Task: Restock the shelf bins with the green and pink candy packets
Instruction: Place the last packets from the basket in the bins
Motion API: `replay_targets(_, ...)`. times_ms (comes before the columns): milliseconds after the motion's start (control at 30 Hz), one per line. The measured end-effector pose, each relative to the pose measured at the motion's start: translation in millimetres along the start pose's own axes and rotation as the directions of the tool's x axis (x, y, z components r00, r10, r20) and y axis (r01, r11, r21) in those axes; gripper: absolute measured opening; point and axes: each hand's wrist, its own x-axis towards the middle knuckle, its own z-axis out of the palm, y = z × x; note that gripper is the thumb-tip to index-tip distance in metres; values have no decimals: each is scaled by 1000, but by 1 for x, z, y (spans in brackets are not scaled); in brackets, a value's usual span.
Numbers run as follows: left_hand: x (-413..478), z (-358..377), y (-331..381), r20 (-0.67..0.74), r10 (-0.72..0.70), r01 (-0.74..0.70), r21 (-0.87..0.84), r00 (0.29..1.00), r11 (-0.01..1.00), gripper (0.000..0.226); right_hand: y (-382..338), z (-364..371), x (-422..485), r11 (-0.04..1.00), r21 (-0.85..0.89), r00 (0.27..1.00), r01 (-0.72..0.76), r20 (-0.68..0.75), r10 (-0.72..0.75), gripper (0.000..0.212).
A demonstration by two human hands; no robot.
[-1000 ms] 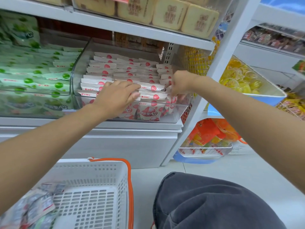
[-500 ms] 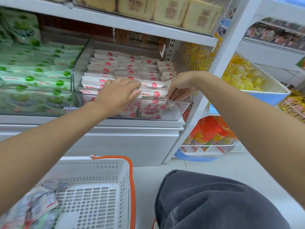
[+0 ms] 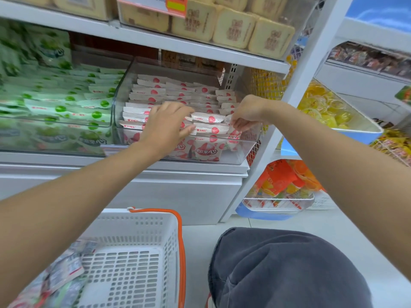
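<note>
Fingers (image 3: 188, 129) of left hand (image 3: 165, 127), right hand (image 3: 249, 110) on pink packets (image 3: 209, 119) in bin (image 3: 233, 160)

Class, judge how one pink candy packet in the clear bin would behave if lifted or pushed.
Probably light and floppy: the pink packets are thin, flat pouches. Likely to slide, since smooth wrappers lie overlapped in the clear bin.

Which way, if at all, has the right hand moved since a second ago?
Yes, slightly. The right hand has eased forward and down toward the front right corner of the clear bin, where it now pinches a pink packet.
</note>
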Motion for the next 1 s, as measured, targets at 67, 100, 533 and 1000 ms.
replay_targets(67, -11, -7, 7, -106, -44, 36, -76, 993, 996, 24, -15, 12, -18, 985, -49, 978, 165, -118, -170, 17)
replay_targets(100, -20, -10, 9, -126, -82, 64, -137, 989, 989, 15, -24, 22, -28, 967, -68, 955, 247, -151, -255, 18)
replay_targets(533, -235, -19, -107, 771, -413, 725, -90, 485, 683, 10, -33, 285, -81, 861, -190, 804, 472, 493, -332, 20)
replay_targets(1000, -446, 53, -161, 831, -507, 273, 555, -229, 786, 77, -24, 383, -82, 694, -364, 642, 621, 744, -184, 26)
